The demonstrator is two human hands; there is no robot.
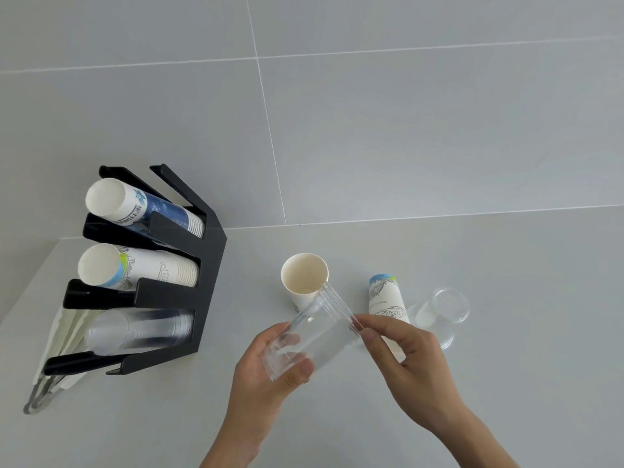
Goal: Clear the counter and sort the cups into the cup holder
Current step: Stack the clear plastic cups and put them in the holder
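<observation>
Fingers of the left hand (270, 363) and right hand (401, 349) grip a stack of clear plastic cups (314, 332), seemingly several; the black three-slot cup holder (206, 265) is well stocked, while an upright white paper cup (304, 278), a printed paper cup (385, 298) on its side and a fallen clear cup (445, 309) remain on the grey counter (506, 332).

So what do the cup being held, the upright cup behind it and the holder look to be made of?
Held cup: clear, glossy, likely thin plastic; the left hand and counter show through it, and its rim is ribbed.
Upright cup: matte off-white, probably paper; opaque with a rolled rim.
Cup holder: black, smooth flat panels with a slight sheen; acrylic or coated metal, cannot tell which.
</observation>
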